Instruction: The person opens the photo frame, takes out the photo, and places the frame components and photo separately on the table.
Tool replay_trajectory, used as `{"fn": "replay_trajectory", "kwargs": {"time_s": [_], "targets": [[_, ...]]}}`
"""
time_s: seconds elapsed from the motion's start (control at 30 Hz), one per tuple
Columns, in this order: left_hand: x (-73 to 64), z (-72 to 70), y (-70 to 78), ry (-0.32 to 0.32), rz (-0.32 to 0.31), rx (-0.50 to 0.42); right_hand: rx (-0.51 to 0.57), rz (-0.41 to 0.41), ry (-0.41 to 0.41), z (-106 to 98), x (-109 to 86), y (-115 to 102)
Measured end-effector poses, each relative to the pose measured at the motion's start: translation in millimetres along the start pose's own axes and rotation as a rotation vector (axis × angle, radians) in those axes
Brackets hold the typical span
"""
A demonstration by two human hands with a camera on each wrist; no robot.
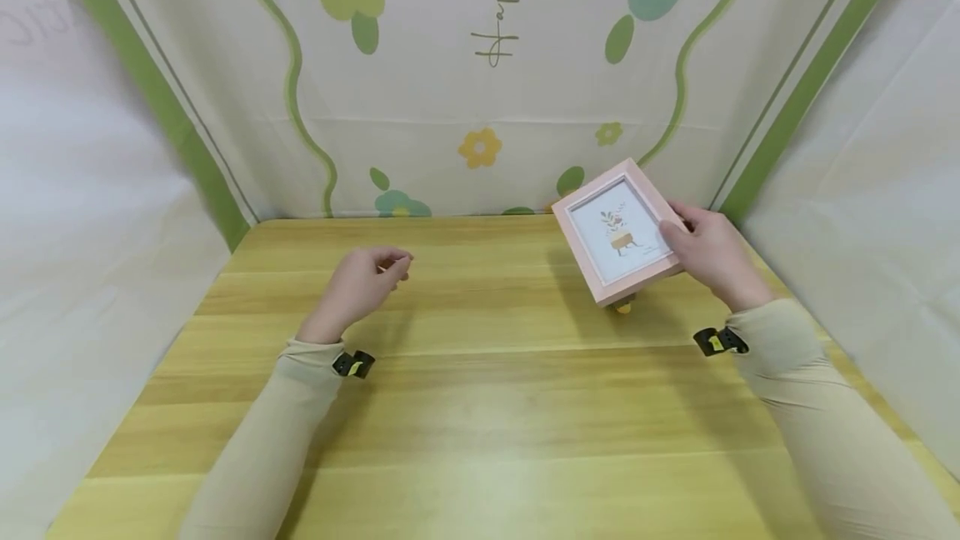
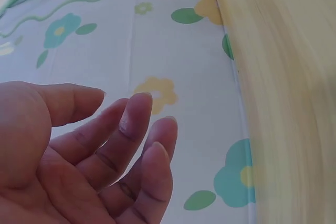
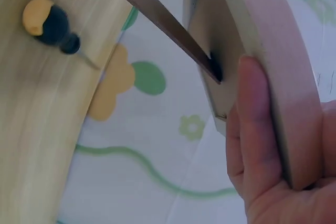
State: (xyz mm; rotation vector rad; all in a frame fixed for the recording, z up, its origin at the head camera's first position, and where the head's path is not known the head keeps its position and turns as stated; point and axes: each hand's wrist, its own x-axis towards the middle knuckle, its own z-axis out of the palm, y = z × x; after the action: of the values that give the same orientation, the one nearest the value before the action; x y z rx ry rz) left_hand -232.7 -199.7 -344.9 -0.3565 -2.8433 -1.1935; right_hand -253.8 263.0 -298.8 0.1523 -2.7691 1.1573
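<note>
A pink picture frame [image 1: 617,233] with a small plant print is held tilted above the right side of the table. My right hand [image 1: 716,255] grips its right edge, thumb on the front and fingers behind. The right wrist view shows the frame's brown back with its stand leg [image 3: 167,27] swung out. On the table below lies a short screwdriver [image 3: 52,24] with a yellow and black handle, mostly hidden by the frame in the head view. My left hand [image 1: 360,288] hovers over the left part of the table, fingers loosely curled, holding nothing.
The wooden table [image 1: 450,407] stretches out before me. A white cloth [image 1: 427,82] with printed flowers hangs along its far edge, and pale cloth hangs at both sides. Each wrist carries a black strap.
</note>
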Motion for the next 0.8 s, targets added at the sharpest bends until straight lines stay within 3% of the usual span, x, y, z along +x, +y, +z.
{"fn": "replay_trajectory", "kwargs": {"time_s": [0.2, 0.43, 0.67, 0.8], "targets": [[-2.5, -0.4, -5.5, -0.055, -0.014, 0.02, -0.091, -0.041, -0.022, 11, -2.7, -20], [-2.5, -0.5, -11.7, -0.072, -0.02, 0.035, -0.234, -0.091, -0.063, 24, -5.6, -41], [1.0, -4.4, -13.3, -0.066, -0.028, 0.049, -0.502, -0.254, -0.074, 50, -1.9, -63], [4.3, -6.9, -13.9, -0.052, -0.03, 0.053, -0.644, -0.307, -0.107, 71, -2.1, -76]]}}
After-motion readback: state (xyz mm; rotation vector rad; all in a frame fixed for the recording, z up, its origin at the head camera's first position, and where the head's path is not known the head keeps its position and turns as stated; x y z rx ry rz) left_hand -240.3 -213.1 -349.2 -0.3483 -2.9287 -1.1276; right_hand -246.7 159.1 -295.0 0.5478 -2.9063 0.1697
